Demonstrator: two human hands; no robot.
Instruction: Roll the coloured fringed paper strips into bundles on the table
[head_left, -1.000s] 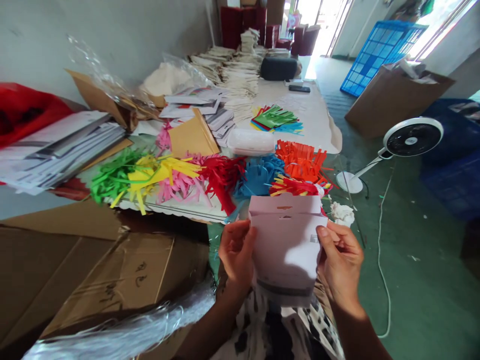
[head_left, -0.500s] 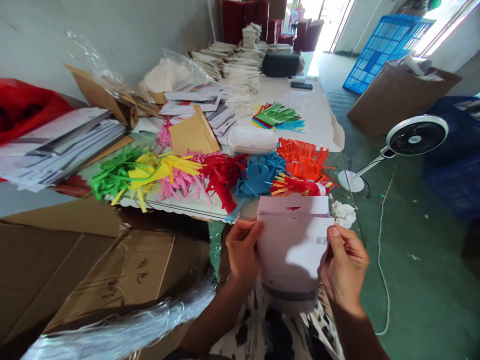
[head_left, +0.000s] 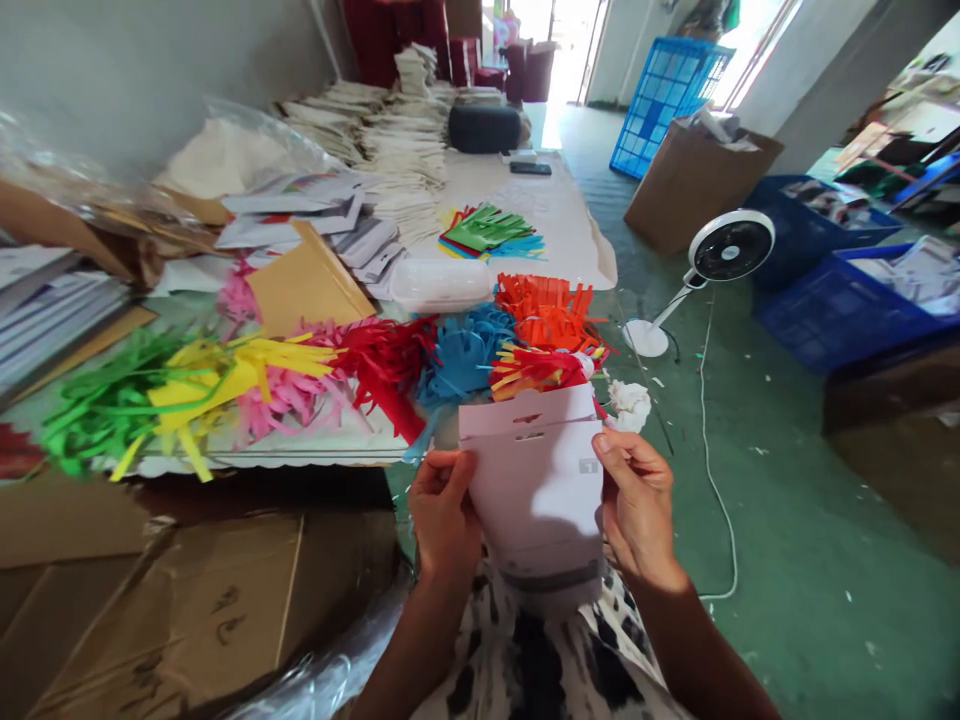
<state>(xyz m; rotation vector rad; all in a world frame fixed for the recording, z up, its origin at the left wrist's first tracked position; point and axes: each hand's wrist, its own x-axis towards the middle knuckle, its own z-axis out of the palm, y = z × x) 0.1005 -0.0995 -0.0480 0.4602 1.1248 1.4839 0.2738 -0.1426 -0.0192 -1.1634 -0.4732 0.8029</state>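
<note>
A white packaging card (head_left: 536, 500) with a hang hole near its top and a grey band near its bottom is held above my lap. My left hand (head_left: 448, 510) pinches its left edge between thumb and fingers. At the opposite edge, my right hand (head_left: 637, 500) grips it the same way, beside a small printed "1". Just beyond the card's top lies a red and yellow fringed bundle (head_left: 541, 368). Orange fringed strips (head_left: 551, 310), blue fringed strips (head_left: 469, 350) and dark red fringed strips (head_left: 386, 360) lie along the table edge.
Yellow fringe (head_left: 247, 370) and green fringe (head_left: 112, 390) lie at the table's left. A clear plastic box (head_left: 440, 285) stands behind them. Cardboard (head_left: 202, 590) is below the table at left. A white fan (head_left: 727, 250), a cable (head_left: 709, 480) and a blue crate (head_left: 855, 310) occupy the right.
The view has turned to the right, so the table things sit further left and more blue crates show. Both hands keep hold of the card, which is slightly more tilted.
</note>
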